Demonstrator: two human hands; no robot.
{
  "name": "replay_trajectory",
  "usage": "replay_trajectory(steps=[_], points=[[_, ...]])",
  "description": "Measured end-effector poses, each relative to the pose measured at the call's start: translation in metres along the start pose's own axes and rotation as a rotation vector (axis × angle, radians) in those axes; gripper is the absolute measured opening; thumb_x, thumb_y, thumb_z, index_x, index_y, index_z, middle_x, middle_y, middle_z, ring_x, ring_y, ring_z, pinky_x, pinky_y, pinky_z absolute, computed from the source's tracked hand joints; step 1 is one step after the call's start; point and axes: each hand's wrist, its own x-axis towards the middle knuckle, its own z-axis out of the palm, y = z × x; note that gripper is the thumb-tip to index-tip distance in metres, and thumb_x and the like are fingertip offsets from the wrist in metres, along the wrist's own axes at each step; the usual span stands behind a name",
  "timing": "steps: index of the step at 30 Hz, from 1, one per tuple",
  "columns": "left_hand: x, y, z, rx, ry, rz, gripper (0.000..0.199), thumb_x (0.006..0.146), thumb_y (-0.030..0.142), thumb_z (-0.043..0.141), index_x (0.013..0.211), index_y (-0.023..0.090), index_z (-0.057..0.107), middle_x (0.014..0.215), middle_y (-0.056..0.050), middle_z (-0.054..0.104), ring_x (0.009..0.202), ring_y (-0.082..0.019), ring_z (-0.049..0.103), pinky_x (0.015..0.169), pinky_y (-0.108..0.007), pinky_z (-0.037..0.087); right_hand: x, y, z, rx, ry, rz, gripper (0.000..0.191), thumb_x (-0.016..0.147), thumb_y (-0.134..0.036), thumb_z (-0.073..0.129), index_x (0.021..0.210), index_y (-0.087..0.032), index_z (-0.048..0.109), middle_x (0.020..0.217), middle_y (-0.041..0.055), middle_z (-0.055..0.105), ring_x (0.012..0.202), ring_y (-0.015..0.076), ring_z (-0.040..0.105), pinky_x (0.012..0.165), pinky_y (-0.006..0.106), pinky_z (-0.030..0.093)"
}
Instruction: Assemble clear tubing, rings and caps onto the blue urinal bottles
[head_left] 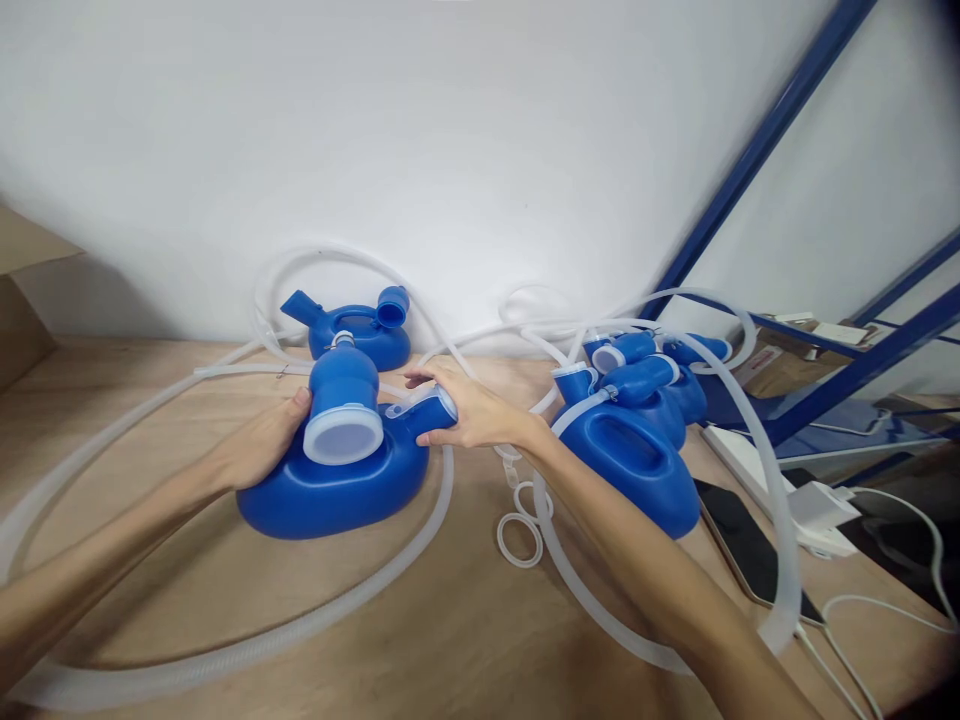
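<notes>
A blue plastic bottle [337,500] lies on the wooden table, its wide cup-shaped part [343,395] with a white rim facing me. My left hand [262,440] grips the bottle's left side, its thumb beside the cup part. At the right end, my right hand [461,405] is wrapped round the blue spout [433,408], which has a whitish cap piece on top. A clear hose [330,620] loops around the bottle, over the table.
Behind stands another blue bottle [360,335]. Several blue bottles [630,450] with hoses are grouped at the right, near white rings [519,540], a phone [742,535] and a white charger [821,507]. A blue metal frame [765,140] rises at right; cardboard [22,325] is at left.
</notes>
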Motion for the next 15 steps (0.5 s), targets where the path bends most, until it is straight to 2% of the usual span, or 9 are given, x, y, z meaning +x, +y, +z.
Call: replay_trajectory(steps=[4, 6, 8, 11, 12, 15], points=[[-0.002, 0.006, 0.000, -0.031, 0.009, 0.021, 0.090, 0.097, 0.080, 0.018, 0.149, 0.018, 0.058, 0.151, -0.010, 0.062, 0.139, -0.036, 0.058, 0.123, -0.048, 0.040, 0.002, -0.014, -0.009, -0.101, -0.076, 0.064, 0.089, 0.082, -0.054, 0.084, 0.153, -0.019, 0.044, 0.146, 0.0177, 0.060, 0.135, 0.0324, 0.058, 0.114, 0.054, 0.046], [-0.002, 0.006, -0.001, -0.005, 0.002, 0.019, 0.089, 0.099, 0.078, 0.017, 0.153, 0.018, 0.053, 0.155, -0.010, 0.058, 0.144, -0.034, 0.053, 0.125, -0.048, 0.037, 0.003, -0.021, -0.010, -0.252, -0.043, 0.059, 0.081, 0.089, -0.060, 0.075, 0.153, -0.020, 0.047, 0.149, 0.0173, 0.059, 0.139, 0.0340, 0.054, 0.117, 0.058, 0.041], [0.000, 0.004, -0.002, 0.014, -0.001, 0.012, 0.089, 0.099, 0.077, 0.016, 0.158, 0.018, 0.047, 0.161, -0.010, 0.052, 0.149, -0.033, 0.048, 0.127, -0.047, 0.034, 0.004, -0.026, -0.008, -0.418, -0.004, -0.028, 0.059, 0.100, -0.052, 0.064, 0.151, -0.024, 0.053, 0.150, 0.0144, 0.059, 0.140, 0.0321, 0.053, 0.119, 0.059, 0.037], [0.001, 0.003, -0.003, -0.003, -0.018, 0.012, 0.090, 0.099, 0.077, 0.017, 0.163, 0.018, 0.037, 0.164, -0.010, 0.047, 0.150, -0.031, 0.047, 0.128, -0.046, 0.032, 0.004, -0.026, 0.000, -0.561, -0.045, -0.194, 0.034, 0.107, -0.030, 0.052, 0.138, -0.026, 0.066, 0.143, 0.0108, 0.066, 0.132, 0.0274, 0.059, 0.113, 0.051, 0.044], [0.001, 0.003, -0.002, -0.013, -0.022, 0.019, 0.090, 0.100, 0.077, 0.017, 0.163, 0.017, 0.038, 0.164, -0.011, 0.047, 0.150, -0.031, 0.047, 0.129, -0.046, 0.031, 0.004, -0.025, 0.003, -0.576, -0.048, -0.225, 0.031, 0.108, -0.028, 0.051, 0.131, -0.024, 0.070, 0.138, 0.0106, 0.069, 0.128, 0.0267, 0.062, 0.110, 0.048, 0.047], [0.000, 0.005, -0.001, -0.018, -0.030, 0.047, 0.089, 0.100, 0.077, 0.017, 0.156, 0.015, 0.049, 0.163, -0.011, 0.048, 0.149, -0.031, 0.047, 0.129, -0.046, 0.029, 0.004, -0.021, 0.009, -0.574, 0.024, -0.245, 0.033, 0.107, -0.040, 0.053, 0.116, -0.018, 0.076, 0.126, 0.0116, 0.075, 0.117, 0.0266, 0.068, 0.100, 0.042, 0.053]])
